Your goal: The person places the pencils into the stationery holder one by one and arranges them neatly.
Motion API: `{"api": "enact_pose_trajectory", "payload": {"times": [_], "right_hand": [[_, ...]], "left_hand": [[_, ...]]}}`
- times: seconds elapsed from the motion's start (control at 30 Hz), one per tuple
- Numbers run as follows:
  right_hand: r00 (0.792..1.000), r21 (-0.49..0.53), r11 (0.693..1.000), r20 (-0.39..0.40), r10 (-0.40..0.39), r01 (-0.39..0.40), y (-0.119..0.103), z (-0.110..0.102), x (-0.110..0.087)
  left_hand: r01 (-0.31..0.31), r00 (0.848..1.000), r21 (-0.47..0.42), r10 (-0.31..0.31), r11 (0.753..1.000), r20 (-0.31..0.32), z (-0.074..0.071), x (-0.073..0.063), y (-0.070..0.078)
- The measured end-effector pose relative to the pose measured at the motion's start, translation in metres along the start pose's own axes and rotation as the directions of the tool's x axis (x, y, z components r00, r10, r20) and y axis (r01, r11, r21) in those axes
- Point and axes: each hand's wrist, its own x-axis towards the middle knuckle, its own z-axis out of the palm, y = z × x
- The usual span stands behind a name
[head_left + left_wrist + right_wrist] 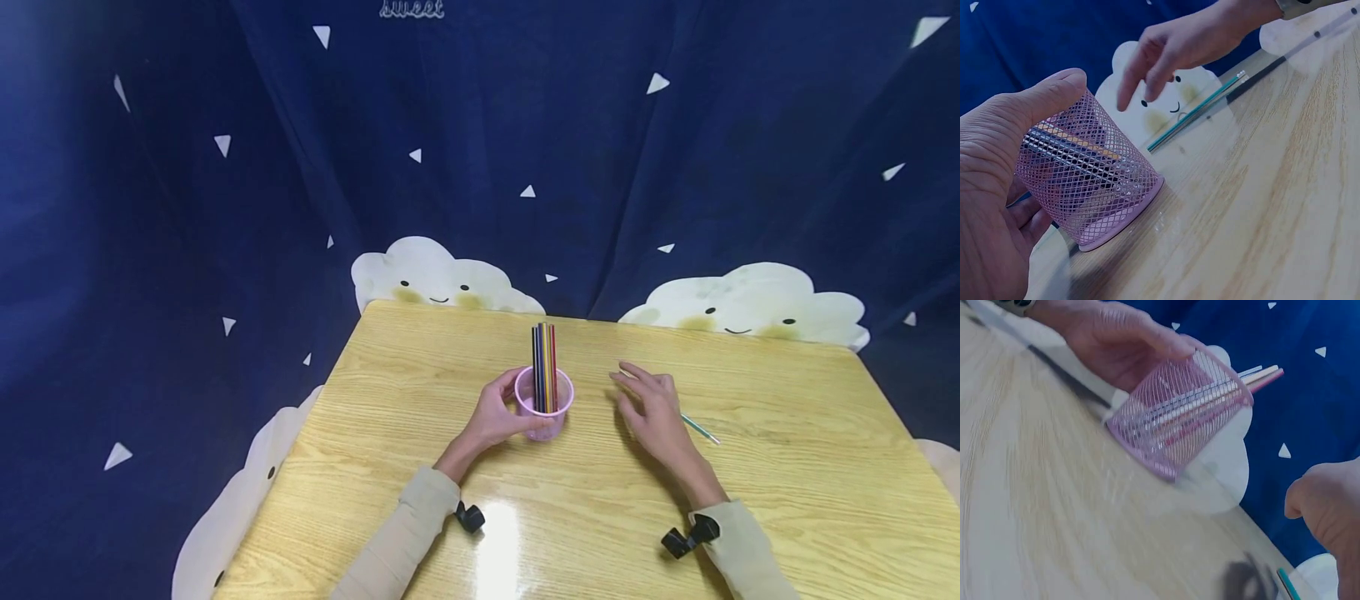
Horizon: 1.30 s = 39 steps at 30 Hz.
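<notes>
My left hand (497,414) grips a pink mesh pencil cup (1094,175) from its left side, thumb along the near side of the rim. Several coloured pencils (544,367), black, blue, yellow and red among them, stand in the cup and rise above its rim. To the right, my right hand (654,415) hovers over the table with fingers loosely bent and nothing between them. A green pencil (701,428) lies on the table just right of that hand, partly hidden behind it in the head view.
The wooden table (810,467) reaches back to a dark blue curtain (480,125) with white triangles and smiling clouds. Black wrist cameras are strapped at both sleeves, and a bright glare falls on the table's near middle.
</notes>
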Motion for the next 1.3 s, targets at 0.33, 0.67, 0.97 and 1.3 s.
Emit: {"api": "enact_pose_trajectory", "payload": {"times": [0.33,0.67,0.97,1.3], "right_hand": [[0.978,-0.198,0.974,0.156,0.140,-0.108,0.021,-0.010,-0.019],[0.954,-0.287,0.947,0.214,0.209,-0.143,0.032,-0.013,-0.025],[0.945,-0.521,0.854,0.272,0.183,-0.015,0.026,-0.013,-0.027],[0.976,-0.514,0.856,0.209,0.056,0.061,0.025,-0.010,-0.022]], "left_hand": [[-0.016,1.000,0.008,0.016,1.000,-0.002,0.000,0.000,0.000],[-0.002,1.000,-0.013,0.002,1.000,0.009,0.000,0.001,0.001],[0.013,1.000,-0.037,-0.012,0.999,0.019,0.000,0.000,0.011],[-0.022,1.000,-0.034,0.022,0.999,0.013,0.000,-0.006,0.033]]}}
